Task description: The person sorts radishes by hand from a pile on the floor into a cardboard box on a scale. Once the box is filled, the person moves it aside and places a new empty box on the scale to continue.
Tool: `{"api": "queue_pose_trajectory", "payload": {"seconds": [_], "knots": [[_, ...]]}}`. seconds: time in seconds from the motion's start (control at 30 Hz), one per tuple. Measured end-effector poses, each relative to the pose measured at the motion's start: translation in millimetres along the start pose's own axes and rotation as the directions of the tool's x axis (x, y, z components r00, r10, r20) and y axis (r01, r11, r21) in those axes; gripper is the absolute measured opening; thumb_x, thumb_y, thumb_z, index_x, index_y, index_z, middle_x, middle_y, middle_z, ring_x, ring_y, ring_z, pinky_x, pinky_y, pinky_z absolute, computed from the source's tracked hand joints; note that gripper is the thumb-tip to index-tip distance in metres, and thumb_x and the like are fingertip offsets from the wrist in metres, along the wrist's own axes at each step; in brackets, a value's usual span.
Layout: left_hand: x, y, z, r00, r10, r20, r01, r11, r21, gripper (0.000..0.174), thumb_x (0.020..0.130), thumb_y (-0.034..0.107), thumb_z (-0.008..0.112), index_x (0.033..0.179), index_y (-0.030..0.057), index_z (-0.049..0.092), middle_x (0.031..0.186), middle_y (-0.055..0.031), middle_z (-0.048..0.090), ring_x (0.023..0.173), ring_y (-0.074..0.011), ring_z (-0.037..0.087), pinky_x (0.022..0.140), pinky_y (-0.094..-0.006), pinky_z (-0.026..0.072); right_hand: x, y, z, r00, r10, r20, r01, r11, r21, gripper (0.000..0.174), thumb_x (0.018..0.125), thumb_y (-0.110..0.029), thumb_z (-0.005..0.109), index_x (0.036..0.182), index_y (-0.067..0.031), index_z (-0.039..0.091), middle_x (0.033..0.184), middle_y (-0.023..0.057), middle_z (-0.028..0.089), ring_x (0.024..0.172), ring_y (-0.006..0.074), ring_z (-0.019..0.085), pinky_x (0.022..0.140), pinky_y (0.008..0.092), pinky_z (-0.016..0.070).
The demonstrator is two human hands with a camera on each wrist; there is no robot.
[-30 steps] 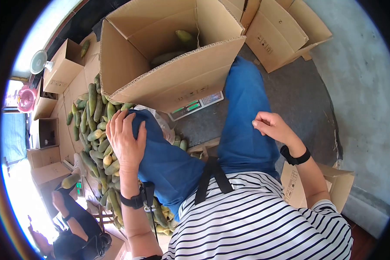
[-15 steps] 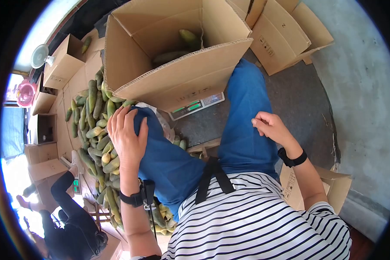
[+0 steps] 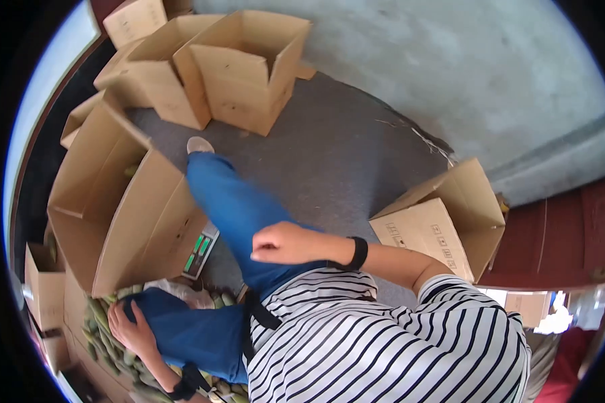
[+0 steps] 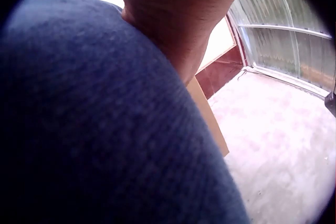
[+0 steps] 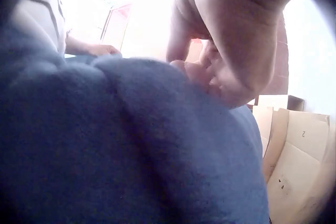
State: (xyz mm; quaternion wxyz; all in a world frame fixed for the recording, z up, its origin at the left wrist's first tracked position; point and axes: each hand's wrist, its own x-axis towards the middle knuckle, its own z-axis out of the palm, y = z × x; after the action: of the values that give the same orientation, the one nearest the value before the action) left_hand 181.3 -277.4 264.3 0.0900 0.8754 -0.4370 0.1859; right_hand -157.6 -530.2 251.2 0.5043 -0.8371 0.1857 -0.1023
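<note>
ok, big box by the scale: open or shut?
Open: the box has its top uncovered, and a greenish vegetable shows inside.

From the head I look down; my wrist views face low across the blue trousers [image 3: 232, 191] at close range, which all three share.

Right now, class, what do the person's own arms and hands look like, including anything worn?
The left hand and right hand show no gloves. A black, strap-like band circles the right wrist; another black band is on the left. The right short sleeve is white fabric with dark stripes.
</note>
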Motion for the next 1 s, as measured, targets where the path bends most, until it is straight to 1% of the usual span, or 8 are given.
{"api": "queue_pose_trajectory", "payload": {"seconds": [0.3,0.5,0.6,0.7,0.8,0.87,0.9,1.0], "knots": [[8.8,0.5,1.7,1.000,-0.009,0.026,0.008,0.999,0.045,0.028,0.090,0.026,0.058,0.101,0.0003,0.059,0.112,-0.0141,0.059,0.108,-0.0332,0.053,0.093,-0.0434,0.0400,-43.9,-109.2,-62.2,0.966,-0.218,-0.141,0.252,0.919,0.305,0.010,0.089,-0.014,0.065,0.088,-0.0040,0.066,0.082,0.0049,0.063,0.069,0.0144,0.059,0.059,0.0263,0.0442],[11.7,6.5,-2.2,0.996,-0.032,0.078,0.030,0.999,0.028,0.029,0.090,0.027,0.057,0.104,0.0010,0.059,0.113,-0.0130,0.059,0.108,-0.0325,0.053,0.093,-0.0435,0.0396,-60.8,-167.9,-84.8,0.658,-0.683,-0.318,0.693,0.383,0.611,0.020,0.090,-0.017,0.063,0.102,-0.0016,0.068,0.089,0.0120,0.064,0.072,0.0197,0.061,0.061,0.0296,0.0485],[7.8,-1.0,-2.4,0.994,-0.039,0.098,0.038,0.999,0.012,0.030,0.091,0.027,0.057,0.104,0.0009,0.060,0.114,-0.0126,0.059,0.108,-0.0325,0.053,0.093,-0.0437,0.0398,-60.9,-180.9,-82.7,0.635,-0.687,-0.353,0.651,0.229,0.724,0.026,0.090,-0.016,0.064,0.098,0.0085,0.068,0.091,0.0205,0.065,0.087,0.0300,0.063,0.071,0.0338,0.0522],[6.4,0.0,-3.9,0.996,-0.019,0.088,0.015,0.999,0.048,0.029,0.091,0.026,0.057,0.104,0.0005,0.060,0.115,-0.0128,0.059,0.109,-0.0328,0.053,0.093,-0.0444,0.0400,-62.9,-175.5,-80.6,0.661,-0.623,-0.419,0.624,0.145,0.768,0.026,0.087,-0.008,0.067,0.105,0.0106,0.066,0.092,0.0183,0.065,0.080,0.0236,0.064,0.063,0.0282,0.0517],[8.9,8.5,-11.0,0.993,-0.046,0.109,0.040,0.998,0.054,0.029,0.091,0.025,0.057,0.105,-0.0001,0.060,0.117,-0.0135,0.058,0.110,-0.0334,0.053,0.094,-0.0447,0.0400,-55.3,-139.9,-101.1,0.667,-0.672,-0.323,0.662,0.336,0.669,0.018,0.091,-0.019,0.062,0.095,-0.0019,0.067,0.085,0.0094,0.064,0.071,0.0201,0.062,0.062,0.0305,0.0492],[4.8,5.2,-9.4,0.991,-0.052,0.123,0.045,0.997,0.059,0.029,0.092,0.024,0.057,0.105,-0.0009,0.060,0.117,-0.0140,0.058,0.112,-0.0345,0.051,0.096,-0.0451,0.0393,-50.8,-102.1,-108.8,0.829,-0.429,-0.359,0.559,0.630,0.538,0.020,0.091,-0.022,0.061,0.089,-0.0033,0.066,0.081,0.0061,0.063,0.069,0.0170,0.061,0.061,0.0295,0.0494],[3.1,4.3,-8.7,0.990,-0.046,0.131,0.039,0.998,0.055,0.029,0.092,0.024,0.057,0.105,-0.0009,0.060,0.117,-0.0140,0.058,0.112,-0.0345,0.051,0.096,-0.0451,0.0393,-51.8,-80.2,-112.5,0.948,-0.107,-0.299,0.267,0.779,0.567,0.021,0.092,-0.025,0.060,0.090,-0.0049,0.066,0.081,0.0025,0.064,0.069,0.0118,0.059,0.059,0.0266,0.0490],[0.2,4.1,-10.4,0.995,0.003,0.098,-0.009,0.998,0.060,0.031,0.092,0.025,0.056,0.106,-0.0025,0.059,0.113,-0.0163,0.058,0.109,-0.0349,0.052,0.094,-0.0445,0.0404,-47.5,63.8,-106.8,0.803,0.491,-0.339,-0.322,0.835,0.447,0.035,0.096,-0.038,0.052,0.087,-0.0058,0.063,0.077,0.0029,0.065,0.065,0.0113,0.058,0.060,0.0275,0.0481]]}}
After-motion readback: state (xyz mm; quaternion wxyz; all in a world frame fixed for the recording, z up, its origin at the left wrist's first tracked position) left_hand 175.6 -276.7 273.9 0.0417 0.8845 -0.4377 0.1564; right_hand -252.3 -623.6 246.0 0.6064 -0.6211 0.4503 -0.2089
